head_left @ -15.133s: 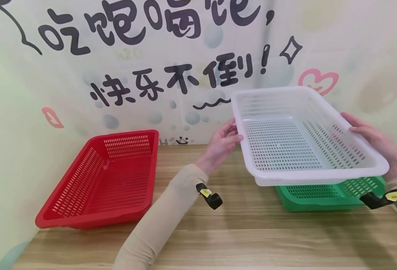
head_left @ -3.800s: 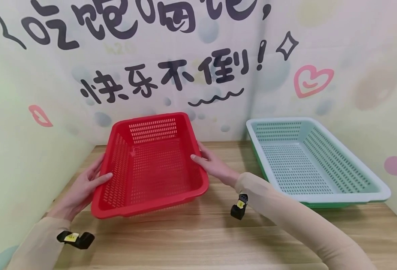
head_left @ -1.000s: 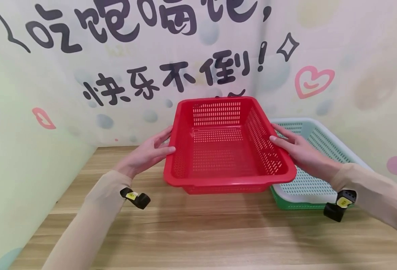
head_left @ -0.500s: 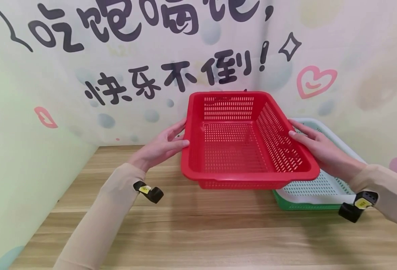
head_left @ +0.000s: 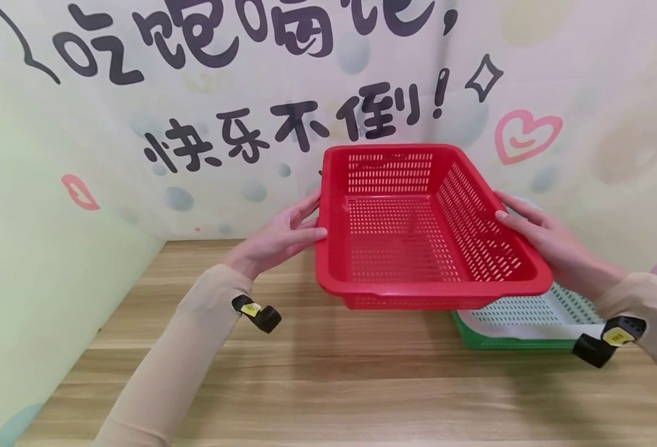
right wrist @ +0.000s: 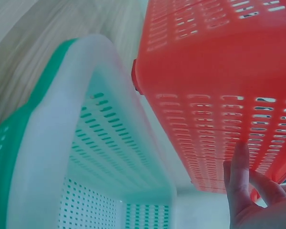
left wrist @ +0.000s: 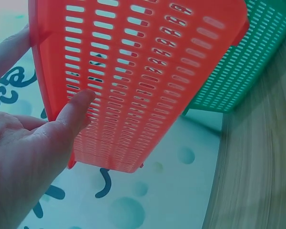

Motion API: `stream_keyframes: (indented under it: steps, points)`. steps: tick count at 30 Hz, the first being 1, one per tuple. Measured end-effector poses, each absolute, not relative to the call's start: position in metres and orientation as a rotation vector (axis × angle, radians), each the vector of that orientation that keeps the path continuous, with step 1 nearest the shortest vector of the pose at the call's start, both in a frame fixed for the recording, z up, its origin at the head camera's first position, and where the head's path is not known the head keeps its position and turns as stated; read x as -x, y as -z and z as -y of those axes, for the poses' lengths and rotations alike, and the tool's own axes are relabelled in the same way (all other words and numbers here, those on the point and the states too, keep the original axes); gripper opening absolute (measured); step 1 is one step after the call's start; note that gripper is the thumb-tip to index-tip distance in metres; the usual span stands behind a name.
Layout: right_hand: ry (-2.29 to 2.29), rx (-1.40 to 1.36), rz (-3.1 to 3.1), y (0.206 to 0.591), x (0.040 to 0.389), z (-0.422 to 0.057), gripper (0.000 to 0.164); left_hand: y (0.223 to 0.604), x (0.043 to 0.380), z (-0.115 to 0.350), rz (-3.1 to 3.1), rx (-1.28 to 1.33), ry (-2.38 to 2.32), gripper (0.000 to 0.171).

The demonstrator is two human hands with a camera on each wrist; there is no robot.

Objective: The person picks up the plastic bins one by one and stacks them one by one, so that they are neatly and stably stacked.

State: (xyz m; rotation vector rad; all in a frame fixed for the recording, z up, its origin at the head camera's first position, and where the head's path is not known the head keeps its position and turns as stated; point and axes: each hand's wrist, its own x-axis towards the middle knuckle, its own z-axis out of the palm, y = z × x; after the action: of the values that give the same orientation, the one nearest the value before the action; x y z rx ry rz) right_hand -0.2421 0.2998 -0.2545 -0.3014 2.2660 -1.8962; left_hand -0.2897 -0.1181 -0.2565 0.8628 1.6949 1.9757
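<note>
A red plastic basket (head_left: 406, 242) with slotted walls hangs in the air, tilted slightly toward the head camera. At its left rim my left hand (head_left: 283, 236) grips with the thumb on the rim; in the left wrist view the fingers touch the slotted wall. My right hand (head_left: 557, 245) holds the right rim, and in the right wrist view its fingertips (right wrist: 240, 162) press the basket's outer side. Below and to the right, a white basket (head_left: 523, 310) sits nested in a green basket (head_left: 490, 340); the red one hides much of both.
The wood-grain table (head_left: 239, 385) runs up to a printed backdrop (head_left: 250, 167) with large dark characters and a pink heart. A pale wall (head_left: 38, 261) closes the left side. Black devices (head_left: 258, 315) are strapped to both wrists.
Earlier the white basket went into the green one. Then both hands picked up the red basket from the left; over the last second it has moved right and slightly up, over the stacked pair.
</note>
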Motion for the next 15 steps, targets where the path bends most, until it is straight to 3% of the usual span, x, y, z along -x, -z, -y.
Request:
stream_keyframes:
  steps: [15]
  points:
    - [2.005, 0.194, -2.138, 0.253, 0.240, -0.333, 0.059, 0.265, 0.296, 0.087, -1.641, -0.875, -1.995, 0.077]
